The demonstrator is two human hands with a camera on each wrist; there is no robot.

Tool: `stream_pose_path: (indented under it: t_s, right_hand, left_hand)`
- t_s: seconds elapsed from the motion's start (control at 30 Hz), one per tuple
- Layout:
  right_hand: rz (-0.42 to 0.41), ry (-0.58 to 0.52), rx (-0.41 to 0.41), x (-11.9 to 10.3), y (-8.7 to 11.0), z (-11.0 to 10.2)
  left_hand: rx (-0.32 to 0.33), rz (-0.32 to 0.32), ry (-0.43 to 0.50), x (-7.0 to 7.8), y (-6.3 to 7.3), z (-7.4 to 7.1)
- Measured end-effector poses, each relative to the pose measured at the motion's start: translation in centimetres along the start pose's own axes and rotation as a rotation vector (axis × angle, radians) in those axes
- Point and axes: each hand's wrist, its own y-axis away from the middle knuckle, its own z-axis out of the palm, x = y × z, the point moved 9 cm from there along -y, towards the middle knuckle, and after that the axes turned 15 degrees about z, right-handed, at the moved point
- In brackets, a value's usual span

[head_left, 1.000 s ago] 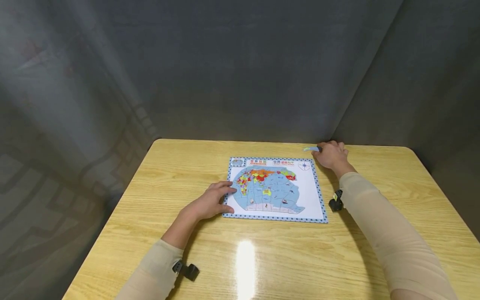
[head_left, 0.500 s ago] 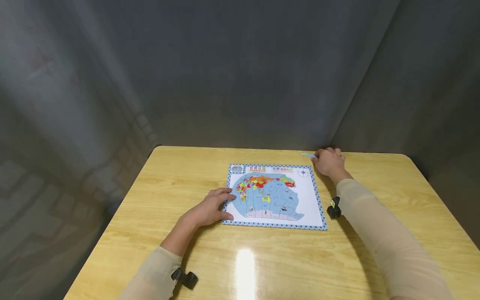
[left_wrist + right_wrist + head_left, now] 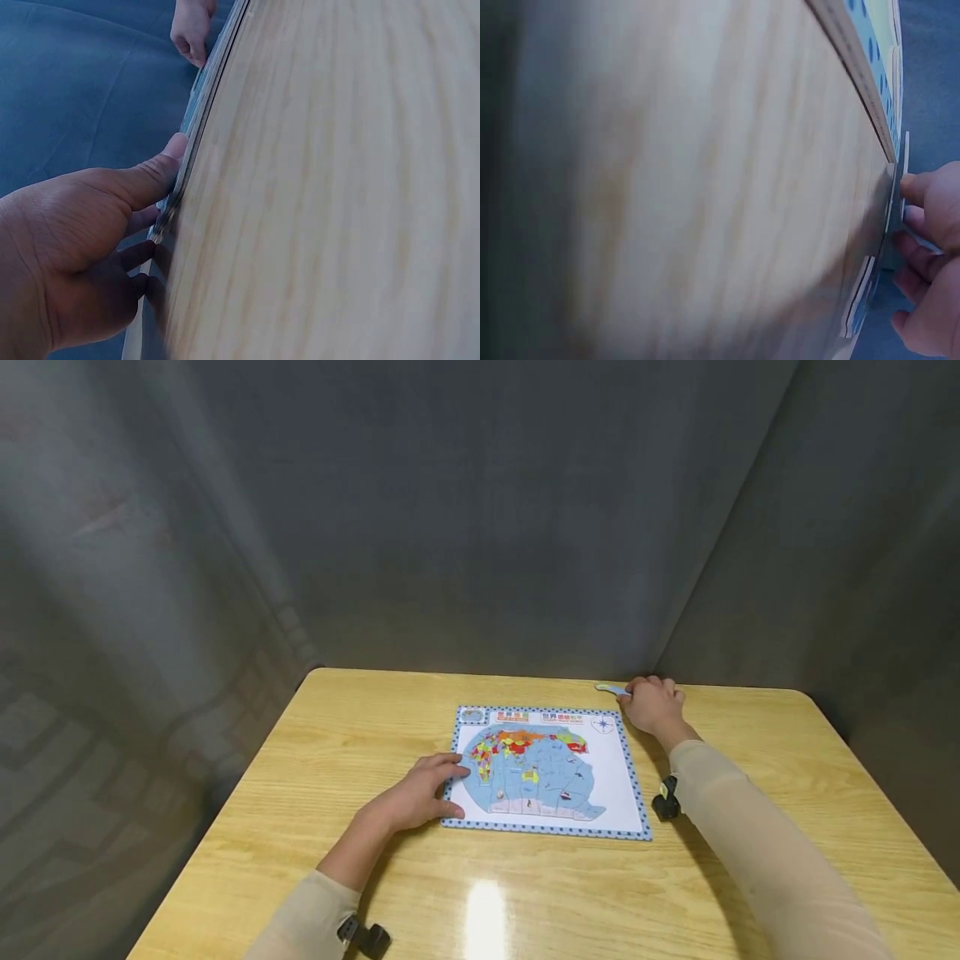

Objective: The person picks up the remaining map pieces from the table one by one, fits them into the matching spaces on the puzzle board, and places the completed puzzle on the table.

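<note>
One slim, curved light-blue piece juts from the right grip.

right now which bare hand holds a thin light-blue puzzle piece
The right hand, beside the far right corner of the white blue-bordered map board, holds that piece; the left hand touches the board's left edge.
</note>
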Motion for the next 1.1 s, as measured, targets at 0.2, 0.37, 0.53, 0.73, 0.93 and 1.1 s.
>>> stream_pose_path:
  t_s: [0.2, 0.37, 0.53, 0.73, 0.93, 1.1]
  right_hand:
    - [-0.020, -0.050, 0.024, -0.4, 1.0, -0.5]
    - [-0.052, -0.069, 0.055, -0.8, 1.8, -0.8]
    - [-0.070, -0.083, 0.062, -1.5, 2.6, -0.8]
    - [-0.103, -0.107, 0.026, -2.3, 4.2, -0.4]
    - [-0.131, -0.138, 0.013, -2.6, 5.6, -0.2]
    - [-0.148, -0.154, 0.034, -2.6, 6.4, 0.1]
  left_hand:
    - [0.004, 0.003, -0.008, 0.0, 0.1, 0.0]
    - [0.014, 0.016, -0.005, 0.1, 0.0, -0.1]
    - [0.015, 0.014, -0.011, 0.0, 0.1, -0.2]
    - [0.019, 0.010, 0.001, -0.1, 0.2, -0.3]
    - [0.022, 0.024, 0.009, 0.1, 0.2, -0.3]
    - [0.018, 0.027, 0.012, 0.1, 0.2, 0.0]
